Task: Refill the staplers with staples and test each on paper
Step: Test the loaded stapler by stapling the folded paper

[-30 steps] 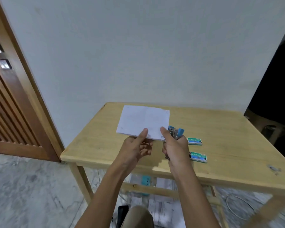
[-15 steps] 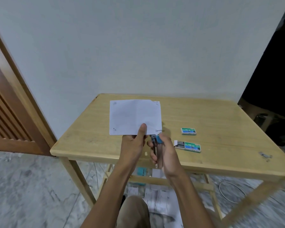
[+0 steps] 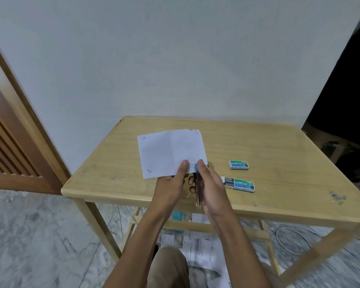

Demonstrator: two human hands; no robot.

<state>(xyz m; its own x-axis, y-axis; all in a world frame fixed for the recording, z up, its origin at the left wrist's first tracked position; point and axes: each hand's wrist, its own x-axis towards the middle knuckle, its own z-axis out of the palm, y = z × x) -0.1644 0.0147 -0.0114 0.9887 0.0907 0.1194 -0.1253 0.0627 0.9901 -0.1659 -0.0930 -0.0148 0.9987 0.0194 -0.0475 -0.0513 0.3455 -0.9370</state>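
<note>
My left hand (image 3: pixel 170 185) pinches the near edge of a white sheet of paper (image 3: pixel 168 152), holding it above the wooden table (image 3: pixel 279 146). My right hand (image 3: pixel 211 183) grips a small blue and metal stapler (image 3: pixel 198 181), its blue tip at the paper's near right corner beside my left thumb. Two green staple boxes lie to the right: a closed one (image 3: pixel 238 165) farther back, and a nearer one (image 3: pixel 240 184) slid partly open with staples showing.
A few loose staples (image 3: pixel 337 196) lie near the table's right front corner. Printed papers (image 3: pixel 202 250) and a blue item (image 3: pixel 178 217) sit on the floor under the table. A wooden door (image 3: pixel 6 142) stands at the left, and a white cable (image 3: pixel 291 240) lies on the floor.
The stapler has turned from pointing up beside the paper to lying lengthwise in my right hand, its tip now at the paper's near corner. The view has tilted down.
</note>
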